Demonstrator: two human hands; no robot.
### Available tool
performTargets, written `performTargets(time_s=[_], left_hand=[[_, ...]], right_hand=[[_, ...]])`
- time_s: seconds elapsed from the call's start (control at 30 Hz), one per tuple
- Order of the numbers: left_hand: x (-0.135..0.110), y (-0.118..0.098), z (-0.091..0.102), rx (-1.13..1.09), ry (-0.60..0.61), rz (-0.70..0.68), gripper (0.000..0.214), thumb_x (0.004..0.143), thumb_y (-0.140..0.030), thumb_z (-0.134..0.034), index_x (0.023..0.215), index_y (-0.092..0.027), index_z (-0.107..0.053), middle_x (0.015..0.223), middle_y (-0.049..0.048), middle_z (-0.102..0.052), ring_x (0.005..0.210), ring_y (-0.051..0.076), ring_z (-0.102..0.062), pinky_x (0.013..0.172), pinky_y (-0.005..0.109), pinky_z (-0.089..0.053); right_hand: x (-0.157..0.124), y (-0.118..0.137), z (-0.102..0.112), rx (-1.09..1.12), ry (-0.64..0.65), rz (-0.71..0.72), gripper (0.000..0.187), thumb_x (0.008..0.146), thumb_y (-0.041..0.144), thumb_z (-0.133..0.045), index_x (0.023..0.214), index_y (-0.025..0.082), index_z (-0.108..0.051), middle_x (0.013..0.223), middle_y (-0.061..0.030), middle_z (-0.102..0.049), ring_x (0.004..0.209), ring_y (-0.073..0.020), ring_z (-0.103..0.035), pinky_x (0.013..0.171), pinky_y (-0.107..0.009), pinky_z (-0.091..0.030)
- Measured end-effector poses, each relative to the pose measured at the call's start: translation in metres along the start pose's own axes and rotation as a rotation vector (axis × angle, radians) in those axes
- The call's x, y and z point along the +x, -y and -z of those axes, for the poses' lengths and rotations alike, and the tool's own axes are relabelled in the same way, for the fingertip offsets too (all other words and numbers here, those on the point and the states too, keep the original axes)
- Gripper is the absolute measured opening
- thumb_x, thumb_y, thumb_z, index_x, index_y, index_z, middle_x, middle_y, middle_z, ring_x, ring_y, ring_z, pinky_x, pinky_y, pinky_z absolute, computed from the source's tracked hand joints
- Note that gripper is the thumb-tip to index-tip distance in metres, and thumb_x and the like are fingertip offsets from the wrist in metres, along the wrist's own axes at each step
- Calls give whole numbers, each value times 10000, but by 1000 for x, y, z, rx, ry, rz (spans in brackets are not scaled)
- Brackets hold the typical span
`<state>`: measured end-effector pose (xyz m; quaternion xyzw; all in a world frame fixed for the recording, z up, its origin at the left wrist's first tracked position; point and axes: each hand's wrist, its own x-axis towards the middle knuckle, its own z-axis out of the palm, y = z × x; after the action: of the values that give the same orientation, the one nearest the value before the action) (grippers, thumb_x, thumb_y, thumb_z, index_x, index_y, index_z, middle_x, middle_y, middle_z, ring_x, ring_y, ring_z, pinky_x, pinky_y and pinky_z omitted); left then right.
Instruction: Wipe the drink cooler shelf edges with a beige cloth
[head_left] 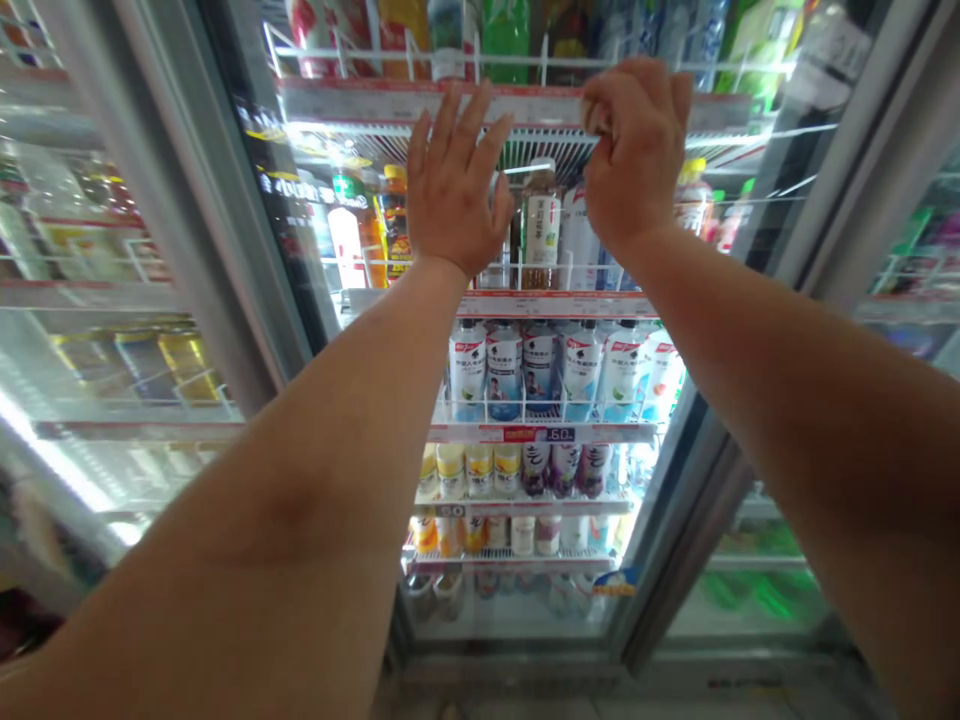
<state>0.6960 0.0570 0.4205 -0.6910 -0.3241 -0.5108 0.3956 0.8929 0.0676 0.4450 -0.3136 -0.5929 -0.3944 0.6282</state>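
Both my arms reach up in front of a closed drinks cooler, its glass door (pixel 555 610) showing reflections. My left hand (pixel 456 190) is open, fingers spread, palm toward the glass at the level of the upper shelf strip. To its right, my right hand (pixel 637 160) is closed, with the fingers curled in. Something small and brownish may be in its grip, but I cannot make out what. Behind the glass, between the hands, stands a tea bottle (pixel 541 225) with a white label. Above them runs a red-edged shelf strip (pixel 540 100).
Lower shelves hold white-and-blue bottles (pixel 504 370), yellow-capped cans or bottles (pixel 480 470) and purple bottles (pixel 565 468). A green bottle (pixel 506 40) stands on the top shelf. Metal door frames (pixel 202 200) rise on both sides, with more stocked cooler sections beyond them.
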Motion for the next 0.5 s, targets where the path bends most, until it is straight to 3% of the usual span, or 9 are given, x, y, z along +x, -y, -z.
performTargets(time_s=[0.1, 0.27, 0.33, 0.43, 0.5], left_hand=[[0, 1, 0, 34, -2, 1, 692, 811, -296, -489, 1472, -488, -416, 1552, -215, -277, 1517, 223, -176, 1285, 483, -85], [-1, 0, 0, 92, -3, 7, 600, 879, -317, -439, 1469, -425, -462, 1569, -161, -288, 1511, 190, -201, 1287, 442, -110], [0, -1, 0, 94, 1, 7, 587, 899, -319, -413, 1477, -403, -462, 1577, -143, -280, 1513, 185, -191, 1289, 440, -100], [0, -2, 1, 76, 15, 19, 639, 862, -300, -436, 1483, -450, -434, 1565, -175, -274, 1514, 205, -185, 1289, 459, -76], [0, -2, 1, 91, 14, 14, 656, 847, -294, -449, 1485, -447, -434, 1560, -177, -280, 1511, 208, -196, 1286, 450, -100]], right_hand=[[2, 8, -8, -16, -108, -99, 414, 860, 45, -378, 1107, 294, -599, 1249, -44, -644, 1172, -222, -504, 1069, -409, -375], [-14, 18, -6, -57, 108, 247, 355, 875, 175, -467, 1179, 323, -576, 1319, 8, -620, 1196, -263, -494, 1041, -421, -405], [-15, 17, -6, -78, 44, 166, 367, 865, 181, -470, 1172, 351, -578, 1316, 30, -624, 1205, -256, -500, 1040, -432, -405], [-10, 13, -9, -72, -166, -143, 399, 843, 148, -444, 1136, 364, -609, 1306, 18, -636, 1219, -246, -511, 1047, -457, -401], [-10, 12, -9, -64, -175, -164, 398, 836, 149, -442, 1136, 346, -616, 1301, -5, -638, 1217, -259, -519, 1034, -486, -411]])
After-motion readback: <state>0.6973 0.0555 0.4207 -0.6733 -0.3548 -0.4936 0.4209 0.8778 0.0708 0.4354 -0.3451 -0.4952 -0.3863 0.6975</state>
